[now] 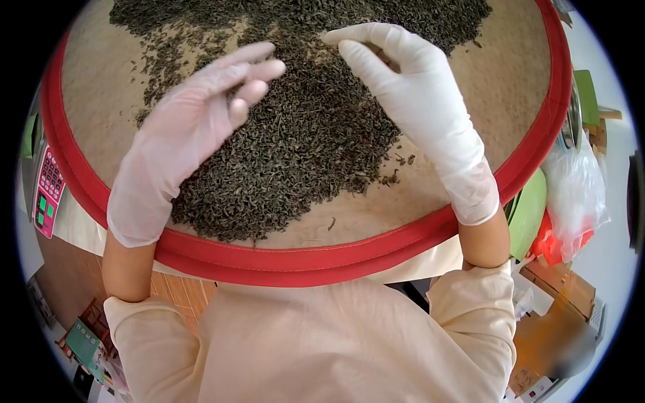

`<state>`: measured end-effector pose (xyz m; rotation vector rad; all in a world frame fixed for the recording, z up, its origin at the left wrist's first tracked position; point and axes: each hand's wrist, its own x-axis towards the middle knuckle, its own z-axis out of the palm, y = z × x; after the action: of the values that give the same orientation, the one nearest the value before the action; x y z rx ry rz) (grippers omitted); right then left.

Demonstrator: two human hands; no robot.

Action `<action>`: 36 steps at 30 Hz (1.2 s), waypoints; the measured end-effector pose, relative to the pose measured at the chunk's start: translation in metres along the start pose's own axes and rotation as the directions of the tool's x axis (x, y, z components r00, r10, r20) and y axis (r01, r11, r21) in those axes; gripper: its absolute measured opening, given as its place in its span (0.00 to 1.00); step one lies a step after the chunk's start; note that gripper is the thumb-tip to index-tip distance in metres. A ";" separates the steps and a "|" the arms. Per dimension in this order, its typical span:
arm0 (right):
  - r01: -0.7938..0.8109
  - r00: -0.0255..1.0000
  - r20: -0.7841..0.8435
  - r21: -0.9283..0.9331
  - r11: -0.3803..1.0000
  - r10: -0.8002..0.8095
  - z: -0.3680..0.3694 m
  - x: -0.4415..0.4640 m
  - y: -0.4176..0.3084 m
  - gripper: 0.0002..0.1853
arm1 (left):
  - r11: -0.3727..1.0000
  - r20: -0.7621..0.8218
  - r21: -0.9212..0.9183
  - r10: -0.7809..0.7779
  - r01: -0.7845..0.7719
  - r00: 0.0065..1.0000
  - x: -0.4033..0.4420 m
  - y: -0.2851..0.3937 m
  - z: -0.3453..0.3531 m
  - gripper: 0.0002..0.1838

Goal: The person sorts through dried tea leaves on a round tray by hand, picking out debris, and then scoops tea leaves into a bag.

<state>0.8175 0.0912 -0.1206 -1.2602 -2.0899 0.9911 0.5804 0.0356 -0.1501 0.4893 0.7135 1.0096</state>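
A broad heap of dark, curled dried tea leaves [289,148] lies on a round, tan tray with a red fabric rim [302,258]. My left hand [191,114], in a thin whitish glove, hovers over the left side of the heap with its fingers loosely bent and apart, nothing visible in them. Above the upper right part of the leaves is my right hand [410,80], also gloved. Its thumb and forefinger come together in a pinch; whatever they hold, if anything, is too small to name.
Left of the tray stands a pink digital scale [47,191] with green displays. On the right are a clear plastic bag [574,195], a green object [527,215] and a cardboard box [557,285]. A green-backed chair-like item [84,342] is at lower left.
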 end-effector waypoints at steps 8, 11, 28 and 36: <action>0.593 0.805 0.268 -0.328 0.736 -0.530 0.045 0.007 0.049 0.28 | 0.997 0.000 -0.034 0.073 -0.073 0.997 0.000 0.009 -0.011 0.26; 0.604 0.761 0.355 -0.081 0.793 -0.543 0.036 0.005 0.032 0.27 | 0.995 0.004 -0.020 0.097 -0.097 0.995 0.001 0.012 -0.013 0.24; 0.553 0.747 0.602 -0.328 0.766 -0.282 0.026 -0.012 0.015 0.38 | 0.981 0.060 -0.184 0.069 -0.057 0.996 0.009 0.016 -0.030 0.20; 0.431 0.894 0.286 -0.343 0.835 -0.344 0.011 -0.001 0.024 0.19 | 0.981 0.062 -0.187 0.058 -0.045 0.996 0.008 0.016 -0.032 0.20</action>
<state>0.8226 0.0942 -0.1467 -0.8583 -2.6800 0.5472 0.5501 0.0512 -0.1636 0.3786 0.5432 1.0920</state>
